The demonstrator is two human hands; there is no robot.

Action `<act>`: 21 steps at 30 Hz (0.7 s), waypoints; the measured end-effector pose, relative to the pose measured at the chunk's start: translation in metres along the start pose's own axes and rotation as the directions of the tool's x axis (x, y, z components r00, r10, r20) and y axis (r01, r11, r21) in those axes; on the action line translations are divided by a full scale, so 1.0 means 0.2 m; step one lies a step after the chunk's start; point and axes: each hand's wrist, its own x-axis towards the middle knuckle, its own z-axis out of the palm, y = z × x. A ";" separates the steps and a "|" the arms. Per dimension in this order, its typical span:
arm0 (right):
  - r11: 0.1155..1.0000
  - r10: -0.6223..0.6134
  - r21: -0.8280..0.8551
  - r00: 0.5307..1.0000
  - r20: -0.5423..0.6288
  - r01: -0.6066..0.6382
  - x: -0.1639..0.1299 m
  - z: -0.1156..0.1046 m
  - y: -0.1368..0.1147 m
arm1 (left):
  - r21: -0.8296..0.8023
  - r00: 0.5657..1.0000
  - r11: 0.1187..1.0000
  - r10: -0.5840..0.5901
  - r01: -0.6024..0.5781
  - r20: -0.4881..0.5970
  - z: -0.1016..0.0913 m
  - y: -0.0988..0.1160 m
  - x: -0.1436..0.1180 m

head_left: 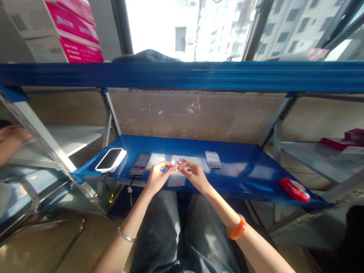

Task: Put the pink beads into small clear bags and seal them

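Hands, two: left hand (pixel 158 177) with one silver metal bangle (pixel 126 235), right hand (pixel 196 177) with one broad orange bangle (pixel 237 228). Each grip is together, thumb to forefinger, with the two pairs of tips meeting; whether a piece is clamped between them is too small to tell. Blue smooth-topped bench (pixel 244 172) carries one cluster of small reddish-brown pieces (pixel 180 162), lying on one whitish translucent sheet (pixel 176 179) directly behind the fingertips. Pieces are tiny, mixed dark and pale, heaped loosely; their number cannot be counted. Clear plastic bags, two: one flat bag (pixel 157 160) beside the left hand, one small bag (pixel 212 158) right of the sheet, reddish along its near edge. Dark smartphone (pixel 140 165), one; white-framed black-screened device (pixel 110 159), one; red packet (pixel 294 189), one, at the right end.
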 end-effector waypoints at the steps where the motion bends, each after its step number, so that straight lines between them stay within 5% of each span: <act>1: 1.000 0.005 0.002 1.000 0.010 -0.005 0.00 0.00 0.00 | 0.003 1.000 1.000 0.009 -0.009 0.007 0.00 0.00 0.00; 10: 0.999 0.053 0.001 0.999 0.000 -0.053 -0.02 -0.05 0.04 | -0.037 0.996 0.999 0.012 -0.009 0.091 0.03 -0.03 0.00; 21: 0.974 0.146 0.129 0.954 0.263 -0.184 -0.11 -0.22 0.05 | -0.152 0.966 0.983 -0.066 0.106 0.249 0.16 -0.08 0.00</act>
